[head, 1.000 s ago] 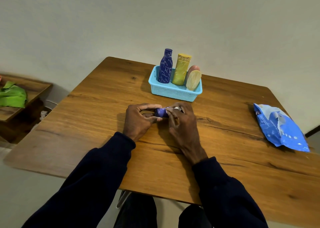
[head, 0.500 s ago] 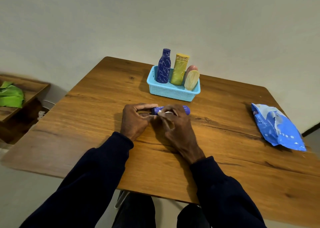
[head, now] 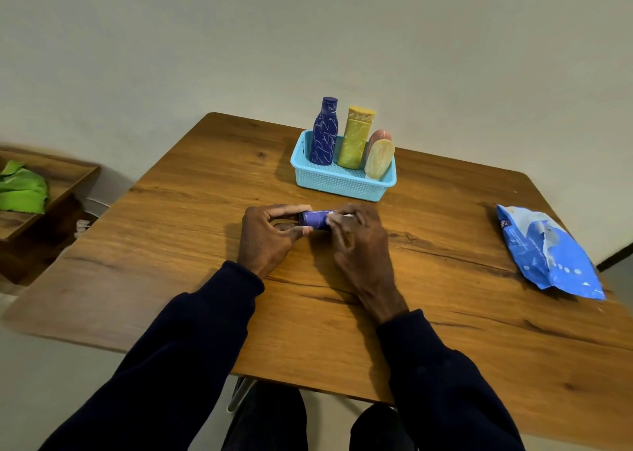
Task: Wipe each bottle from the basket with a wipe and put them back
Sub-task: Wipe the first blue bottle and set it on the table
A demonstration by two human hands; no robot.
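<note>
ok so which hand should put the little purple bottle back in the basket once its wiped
Left, probably: the left hand grips the purple bottle by its end, the right hand pinches the white wipe against it, and the blue basket sits just ahead.

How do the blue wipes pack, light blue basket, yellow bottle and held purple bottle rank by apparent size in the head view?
blue wipes pack and light blue basket: alike, unranked
yellow bottle
purple bottle, partly hidden

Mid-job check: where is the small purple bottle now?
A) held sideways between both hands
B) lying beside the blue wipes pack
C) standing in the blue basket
A: the purple bottle lies sideways, gripped by the left hand and the right hand, in front of the basket.
</note>
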